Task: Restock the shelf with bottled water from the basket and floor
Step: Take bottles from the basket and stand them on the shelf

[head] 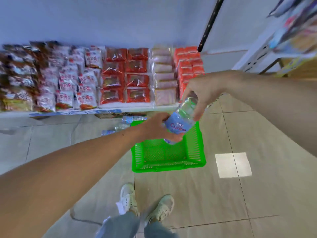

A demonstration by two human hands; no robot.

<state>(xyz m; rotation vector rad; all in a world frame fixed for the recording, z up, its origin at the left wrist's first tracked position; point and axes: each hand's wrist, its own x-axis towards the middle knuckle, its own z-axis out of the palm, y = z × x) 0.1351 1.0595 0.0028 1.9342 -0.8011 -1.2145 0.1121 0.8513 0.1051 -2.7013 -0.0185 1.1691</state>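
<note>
A clear water bottle (180, 121) with a blue label hangs tilted in the air above the green basket (195, 148). My left hand (157, 127) grips its lower end from the left. My right hand (202, 93) holds its upper end from above, fingers curled round it. The basket stands on the tiled floor and its visible bottom holds nothing. Three more bottles lie on the floor (133, 119) just behind the basket, below the shelf edge. The shelf (130, 105) carries rows of packaged snacks.
Red and white snack packs (123, 74) fill the low shelf at the back. Another shelf unit (295, 31) stands at the right. My two feet in white shoes (145, 205) are on the tiles in front of the basket. A white patch (233, 164) marks the floor right of it.
</note>
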